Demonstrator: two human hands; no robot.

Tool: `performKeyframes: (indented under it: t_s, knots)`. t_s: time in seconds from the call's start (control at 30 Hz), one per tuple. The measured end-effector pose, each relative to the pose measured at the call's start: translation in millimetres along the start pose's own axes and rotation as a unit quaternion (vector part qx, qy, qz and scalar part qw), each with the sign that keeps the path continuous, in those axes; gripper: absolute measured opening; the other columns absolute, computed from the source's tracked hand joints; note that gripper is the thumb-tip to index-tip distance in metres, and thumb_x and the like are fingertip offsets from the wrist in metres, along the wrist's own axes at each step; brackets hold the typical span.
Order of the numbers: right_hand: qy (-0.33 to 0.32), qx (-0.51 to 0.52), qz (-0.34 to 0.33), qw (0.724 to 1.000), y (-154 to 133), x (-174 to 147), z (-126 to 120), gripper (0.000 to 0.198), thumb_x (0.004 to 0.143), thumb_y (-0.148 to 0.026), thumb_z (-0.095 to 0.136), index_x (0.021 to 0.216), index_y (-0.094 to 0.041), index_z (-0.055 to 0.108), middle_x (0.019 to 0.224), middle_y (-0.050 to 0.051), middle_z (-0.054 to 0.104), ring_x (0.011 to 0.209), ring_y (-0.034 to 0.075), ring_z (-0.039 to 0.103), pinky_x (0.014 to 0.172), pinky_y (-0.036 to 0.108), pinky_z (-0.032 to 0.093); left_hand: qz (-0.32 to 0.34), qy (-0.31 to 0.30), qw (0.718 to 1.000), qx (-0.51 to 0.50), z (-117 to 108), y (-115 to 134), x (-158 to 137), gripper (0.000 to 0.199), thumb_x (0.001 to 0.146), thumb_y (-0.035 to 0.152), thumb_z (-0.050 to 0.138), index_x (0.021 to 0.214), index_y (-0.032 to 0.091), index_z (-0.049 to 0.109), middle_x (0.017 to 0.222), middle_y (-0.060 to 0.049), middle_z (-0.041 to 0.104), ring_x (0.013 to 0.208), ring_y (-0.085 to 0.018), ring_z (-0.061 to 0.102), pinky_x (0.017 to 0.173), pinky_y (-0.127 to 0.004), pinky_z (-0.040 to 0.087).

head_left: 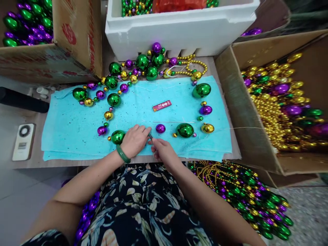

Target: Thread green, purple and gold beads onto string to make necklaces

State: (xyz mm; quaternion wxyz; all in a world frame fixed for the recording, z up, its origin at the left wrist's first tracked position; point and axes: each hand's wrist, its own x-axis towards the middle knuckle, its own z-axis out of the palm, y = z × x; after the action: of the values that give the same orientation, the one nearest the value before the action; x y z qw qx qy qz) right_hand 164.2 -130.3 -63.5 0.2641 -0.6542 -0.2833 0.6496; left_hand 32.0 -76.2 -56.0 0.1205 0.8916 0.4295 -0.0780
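My left hand, a green bangle on its wrist, rests low over the blue towel. Its fingers are bent together; what they hold is hidden. Beside its fingertips, my right hand is closed on a small dark metal tool, whose kind I cannot make out. A big green bead lies against the left hand. Just beyond the right hand sits a purple bead. Farther right are another green bead and a gold bead. A long thin needle lies behind them.
A strand of beads runs along the towel's back and sides. A small red packet lies mid-towel. Around stand a white foam box, a left carton and a right carton. A white device lies at left.
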Motion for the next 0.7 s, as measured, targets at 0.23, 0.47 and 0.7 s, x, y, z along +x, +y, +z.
performKeyframes:
  t_s: [0.23, 0.47, 0.7]
  knots:
    - [0.251, -0.401, -0.392, 0.789, 19, -11, -42, 0.034, 0.089, -0.033, 0.049, 0.116, -0.013, 0.059, 0.104, 0.016, 0.063, 0.099, 0.028, 0.056, 0.088, 0.043, 0.045, -0.012, 0.048, 0.999, -0.007, 4, -5, -2, 0.044, 0.091, 0.031, 0.046, 0.132, 0.015, 0.045, 0.103, -0.01, 0.058, 0.095, -0.026, 0.049, 0.082, -0.038, 0.045]
    - [0.424, -0.384, -0.378, 0.728, 28, 20, -150, 0.044, 0.088, -0.03, 0.048, 0.129, -0.016, 0.049, 0.125, 0.019, 0.052, 0.119, 0.032, 0.046, 0.099, 0.053, 0.038, -0.006, 0.069, 0.997, -0.016, 3, 1, -2, 0.055, 0.088, 0.026, 0.047, 0.141, 0.017, 0.035, 0.122, -0.012, 0.053, 0.102, -0.028, 0.049, 0.086, -0.041, 0.046]
    - [0.392, -0.368, -0.347, 0.769, 36, 33, -157, 0.038, 0.082, -0.029, 0.054, 0.117, -0.014, 0.056, 0.112, 0.018, 0.058, 0.109, 0.031, 0.052, 0.093, 0.051, 0.043, -0.027, 0.077, 0.997, -0.01, 0, -2, 5, 0.053, 0.084, 0.014, 0.042, 0.137, 0.014, 0.041, 0.119, -0.013, 0.055, 0.101, -0.028, 0.051, 0.089, -0.042, 0.046]
